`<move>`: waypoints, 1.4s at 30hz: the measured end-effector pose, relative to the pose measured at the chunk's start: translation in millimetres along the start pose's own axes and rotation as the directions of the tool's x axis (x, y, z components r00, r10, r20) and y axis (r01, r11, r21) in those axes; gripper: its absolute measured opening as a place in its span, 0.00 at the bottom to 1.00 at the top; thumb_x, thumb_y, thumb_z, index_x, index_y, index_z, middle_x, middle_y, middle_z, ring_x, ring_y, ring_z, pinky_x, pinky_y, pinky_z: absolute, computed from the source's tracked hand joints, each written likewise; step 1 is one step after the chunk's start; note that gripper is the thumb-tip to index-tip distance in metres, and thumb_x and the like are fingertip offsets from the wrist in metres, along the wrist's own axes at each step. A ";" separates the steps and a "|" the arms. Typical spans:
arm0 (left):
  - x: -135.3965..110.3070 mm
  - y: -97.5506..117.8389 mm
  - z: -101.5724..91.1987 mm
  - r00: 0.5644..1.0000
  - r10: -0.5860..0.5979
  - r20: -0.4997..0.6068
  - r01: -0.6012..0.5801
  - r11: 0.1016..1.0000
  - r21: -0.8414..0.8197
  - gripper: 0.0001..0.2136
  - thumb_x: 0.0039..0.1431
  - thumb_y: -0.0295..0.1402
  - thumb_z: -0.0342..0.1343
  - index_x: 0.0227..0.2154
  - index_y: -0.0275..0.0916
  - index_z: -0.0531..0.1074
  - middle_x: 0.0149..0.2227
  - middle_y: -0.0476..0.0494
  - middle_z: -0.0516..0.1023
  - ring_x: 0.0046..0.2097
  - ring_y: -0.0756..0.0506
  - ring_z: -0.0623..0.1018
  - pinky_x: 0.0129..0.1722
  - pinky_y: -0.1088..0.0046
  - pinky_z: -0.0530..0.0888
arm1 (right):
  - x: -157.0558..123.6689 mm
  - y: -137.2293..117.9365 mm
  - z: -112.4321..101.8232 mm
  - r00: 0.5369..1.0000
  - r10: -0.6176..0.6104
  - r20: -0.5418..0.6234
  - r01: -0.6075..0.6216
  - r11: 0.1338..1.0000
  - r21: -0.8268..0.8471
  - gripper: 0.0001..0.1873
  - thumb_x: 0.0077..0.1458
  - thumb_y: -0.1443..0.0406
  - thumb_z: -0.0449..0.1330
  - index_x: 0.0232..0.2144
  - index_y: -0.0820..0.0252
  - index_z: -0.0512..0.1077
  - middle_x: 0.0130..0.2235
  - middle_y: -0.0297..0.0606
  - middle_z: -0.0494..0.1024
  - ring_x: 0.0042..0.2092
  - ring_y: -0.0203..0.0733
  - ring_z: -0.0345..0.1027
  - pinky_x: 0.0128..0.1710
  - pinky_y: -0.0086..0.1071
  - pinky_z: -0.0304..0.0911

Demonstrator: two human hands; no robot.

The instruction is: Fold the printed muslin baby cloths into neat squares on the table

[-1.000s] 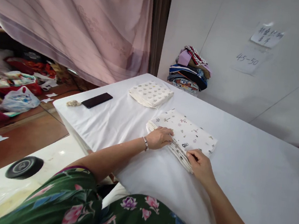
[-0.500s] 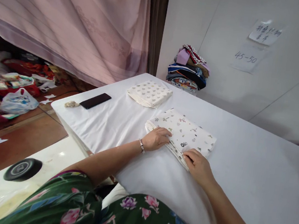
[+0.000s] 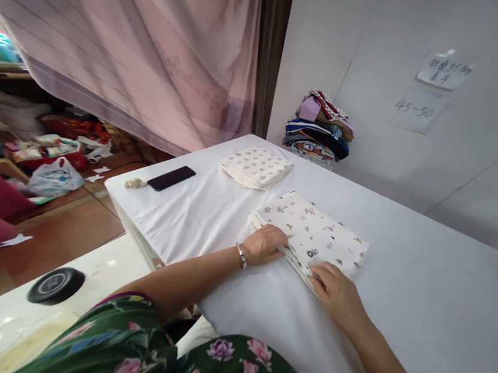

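Patterned folded cloth (image 3: 316,228): on the white-topped table (image 3: 428,281), right of the black smartphone (image 3: 171,178)
Left hand (image 3: 265,245): fingers grasping the cloth's near edge
Right hand (image 3: 339,291): fingers pinching that same edge, farther from the smartphone

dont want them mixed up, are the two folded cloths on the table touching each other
Apart. The head view shows a strip of white tabletop between the near cloth and the far cloth.
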State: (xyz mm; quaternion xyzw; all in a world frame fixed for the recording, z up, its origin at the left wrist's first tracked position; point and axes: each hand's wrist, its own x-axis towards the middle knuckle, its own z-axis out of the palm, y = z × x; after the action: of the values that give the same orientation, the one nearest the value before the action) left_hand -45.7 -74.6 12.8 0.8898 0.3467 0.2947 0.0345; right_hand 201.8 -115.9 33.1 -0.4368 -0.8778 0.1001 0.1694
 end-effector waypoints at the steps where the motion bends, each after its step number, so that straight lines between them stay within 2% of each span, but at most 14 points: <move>1: -0.2 -0.5 0.6 1.000 -0.008 -0.003 0.008 1.000 0.011 0.11 0.57 0.34 0.50 0.41 0.37 0.68 0.39 0.41 0.74 0.42 0.45 0.72 0.46 0.65 0.66 | -0.5 0.6 1.2 1.000 -0.019 -0.009 0.019 1.000 -0.011 0.11 0.58 0.64 0.46 0.35 0.56 0.69 0.38 0.37 0.72 0.38 0.39 0.66 0.36 0.33 0.63; 4: -0.6 -1.7 1.6 1.000 0.001 0.002 -0.001 0.998 0.064 0.12 0.58 0.33 0.49 0.45 0.37 0.66 0.39 0.41 0.74 0.42 0.46 0.72 0.45 0.66 0.66 | -1.2 1.2 2.7 0.999 -0.048 -0.004 0.047 0.998 -0.044 0.12 0.58 0.65 0.46 0.35 0.57 0.69 0.37 0.38 0.72 0.38 0.39 0.66 0.35 0.33 0.63; 7: -1.0 -1.5 1.1 0.999 0.040 0.016 -0.042 0.994 0.100 0.10 0.61 0.32 0.46 0.40 0.39 0.70 0.40 0.43 0.74 0.43 0.47 0.71 0.46 0.67 0.65 | -0.9 -0.2 2.5 0.999 -0.042 0.011 0.043 0.997 -0.065 0.11 0.58 0.64 0.47 0.35 0.57 0.69 0.37 0.37 0.72 0.37 0.39 0.67 0.34 0.33 0.63; 10: -0.9 -0.6 -0.1 1.000 0.020 0.018 -0.022 0.993 0.114 0.10 0.61 0.33 0.46 0.38 0.39 0.71 0.39 0.44 0.74 0.42 0.48 0.71 0.46 0.68 0.65 | -1.1 -1.4 5.0 0.998 -0.055 -0.038 0.052 0.995 -0.081 0.12 0.56 0.62 0.50 0.40 0.57 0.69 0.39 0.39 0.72 0.40 0.41 0.67 0.36 0.34 0.64; 13: 0.1 -1.6 -2.4 0.999 0.012 0.048 -0.018 0.992 0.125 0.09 0.61 0.33 0.47 0.38 0.39 0.71 0.40 0.43 0.74 0.43 0.48 0.71 0.46 0.68 0.65 | -1.6 -1.3 9.9 0.994 -0.070 -0.084 0.061 0.993 -0.097 0.14 0.56 0.64 0.49 0.43 0.57 0.68 0.40 0.40 0.72 0.40 0.42 0.67 0.36 0.34 0.64; 20: -5.7 -23.4 -25.5 0.994 0.017 0.104 -0.038 0.979 0.202 0.09 0.59 0.32 0.49 0.41 0.39 0.69 0.41 0.42 0.74 0.44 0.46 0.71 0.46 0.67 0.65 | -1.1 -1.7 13.8 0.990 -0.094 -0.102 0.084 0.992 -0.091 0.13 0.57 0.66 0.48 0.41 0.55 0.69 0.39 0.39 0.72 0.38 0.42 0.67 0.34 0.35 0.64; 24: -15.9 -40.4 -39.4 0.996 -0.047 0.075 0.026 0.966 0.256 0.10 0.58 0.32 0.49 0.43 0.39 0.68 0.42 0.42 0.73 0.46 0.46 0.70 0.47 0.66 0.64 | -1.1 -3.7 13.7 0.990 -0.100 -0.097 0.088 0.989 -0.122 0.13 0.56 0.66 0.49 0.42 0.56 0.68 0.39 0.41 0.71 0.39 0.43 0.66 0.35 0.36 0.64; 29: -19.5 -48.9 -43.1 0.993 -0.101 0.067 0.077 0.952 0.296 0.12 0.57 0.27 0.48 0.45 0.39 0.68 0.44 0.42 0.73 0.48 0.46 0.70 0.48 0.66 0.63 | -1.6 -5.3 15.1 0.989 -0.106 -0.100 0.091 0.985 -0.143 0.12 0.56 0.67 0.48 0.41 0.58 0.68 0.39 0.41 0.71 0.38 0.43 0.66 0.35 0.36 0.64; 34: -23.0 -58.9 -47.0 0.985 -0.172 0.006 0.160 0.929 0.334 0.13 0.54 0.21 0.44 0.37 0.37 0.70 0.40 0.43 0.74 0.44 0.46 0.71 0.45 0.67 0.65 | -1.5 -7.2 15.5 0.985 -0.107 -0.136 0.093 0.990 -0.105 0.13 0.57 0.68 0.47 0.41 0.57 0.68 0.39 0.41 0.71 0.39 0.42 0.65 0.36 0.36 0.63; 36: -27.5 -62.6 -50.3 0.978 -0.207 -0.009 0.198 0.923 0.331 0.13 0.53 0.20 0.44 0.38 0.37 0.70 0.41 0.43 0.74 0.43 0.46 0.71 0.44 0.67 0.66 | -0.9 -8.0 14.8 0.987 -0.098 -0.128 0.087 0.992 -0.089 0.13 0.56 0.68 0.47 0.41 0.56 0.68 0.38 0.40 0.71 0.39 0.42 0.66 0.35 0.35 0.64; 40: -31.0 -55.8 -54.2 0.970 -0.232 -0.072 0.242 0.931 0.274 0.17 0.51 0.20 0.44 0.43 0.38 0.68 0.44 0.42 0.72 0.46 0.45 0.70 0.44 0.67 0.67 | 0.2 -8.9 13.4 0.991 -0.083 -0.103 0.075 0.994 -0.078 0.13 0.56 0.68 0.47 0.40 0.56 0.68 0.38 0.40 0.71 0.39 0.42 0.66 0.34 0.35 0.64; 42: -26.8 -46.0 -52.8 0.975 -0.204 -0.087 0.220 0.942 0.252 0.19 0.51 0.20 0.44 0.46 0.38 0.67 0.46 0.42 0.71 0.49 0.45 0.69 0.47 0.66 0.65 | 0.2 -8.6 13.4 0.991 -0.082 -0.101 0.074 0.994 -0.079 0.13 0.56 0.68 0.47 0.40 0.56 0.68 0.38 0.40 0.71 0.39 0.43 0.66 0.35 0.36 0.64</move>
State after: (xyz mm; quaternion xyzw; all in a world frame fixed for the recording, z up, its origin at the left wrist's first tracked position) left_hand -117.8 -64.5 30.6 0.8349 0.4770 0.2676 -0.0613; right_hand 190.2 -121.2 23.5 -0.4127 -0.8873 0.0376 0.2023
